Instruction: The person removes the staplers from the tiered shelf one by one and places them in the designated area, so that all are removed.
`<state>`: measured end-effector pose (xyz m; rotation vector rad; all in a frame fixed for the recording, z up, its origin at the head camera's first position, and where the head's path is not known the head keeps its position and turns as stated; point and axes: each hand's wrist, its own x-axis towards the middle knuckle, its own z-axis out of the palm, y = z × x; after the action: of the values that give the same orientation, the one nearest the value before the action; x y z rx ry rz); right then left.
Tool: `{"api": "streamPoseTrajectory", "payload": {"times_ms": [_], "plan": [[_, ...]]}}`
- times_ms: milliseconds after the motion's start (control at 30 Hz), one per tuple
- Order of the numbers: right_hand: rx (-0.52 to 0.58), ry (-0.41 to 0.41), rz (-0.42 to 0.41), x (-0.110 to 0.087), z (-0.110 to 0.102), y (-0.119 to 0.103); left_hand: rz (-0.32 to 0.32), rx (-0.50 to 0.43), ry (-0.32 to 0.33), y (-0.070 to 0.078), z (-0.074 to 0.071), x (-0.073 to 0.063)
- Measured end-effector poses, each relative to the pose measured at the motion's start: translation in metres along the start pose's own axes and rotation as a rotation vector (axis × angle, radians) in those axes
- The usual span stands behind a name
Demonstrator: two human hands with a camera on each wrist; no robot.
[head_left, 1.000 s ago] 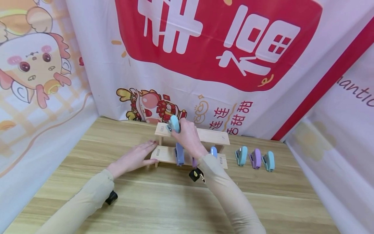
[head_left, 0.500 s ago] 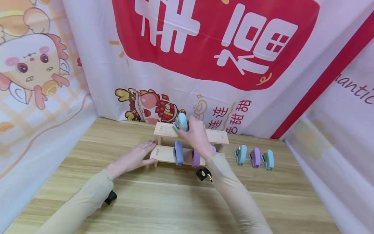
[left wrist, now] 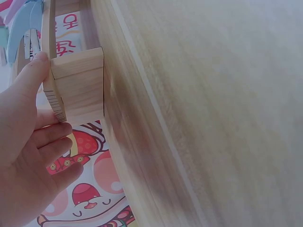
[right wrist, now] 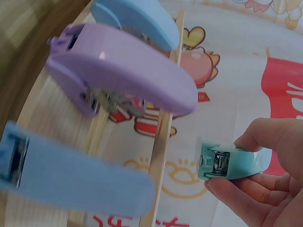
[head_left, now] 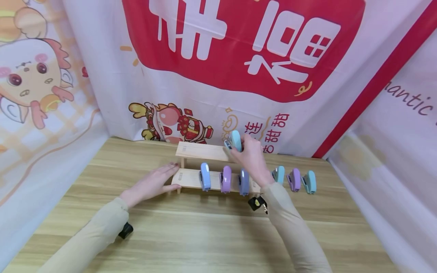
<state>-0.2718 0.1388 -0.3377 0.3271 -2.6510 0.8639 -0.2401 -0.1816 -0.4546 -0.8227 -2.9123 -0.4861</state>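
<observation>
My right hand holds a mint-green stapler between thumb and fingers, at the right part of the wooden two-step rack's upper shelf. In the right wrist view, this stapler lies in the fingers; whether it touches the shelf I cannot tell. My left hand rests against the rack's left end with straight fingers, its thumb on the lower shelf's edge. On the lower shelf stand a light blue stapler, a purple stapler and a darker blue stapler.
Right of the rack, a teal stapler, a purple stapler and another teal stapler stand in a row on the wooden table. A printed cloth hangs close behind the rack.
My right hand has moved right along the upper shelf with the mint-green stapler, from its left end toward its right end. My left hand stays at the rack's left end.
</observation>
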Motion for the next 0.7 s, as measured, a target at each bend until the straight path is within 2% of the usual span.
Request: {"api": "streamPoseTrajectory", "payload": {"times_ms": [400, 567, 700], "plan": [[-0.081, 0.062, 0.054, -0.013, -0.036, 0.040, 0.004, 0.007, 0.010, -0.002, 0.001, 0.000], [-0.090, 0.039, 0.136, -0.021, -0.051, 0.060, 0.005, 0.011, 0.006, -0.003, 0.002, 0.001], [-0.113, 0.057, 0.167, -0.028, -0.062, 0.078, 0.009, 0.008, 0.007, -0.004, 0.003, 0.001]]}}
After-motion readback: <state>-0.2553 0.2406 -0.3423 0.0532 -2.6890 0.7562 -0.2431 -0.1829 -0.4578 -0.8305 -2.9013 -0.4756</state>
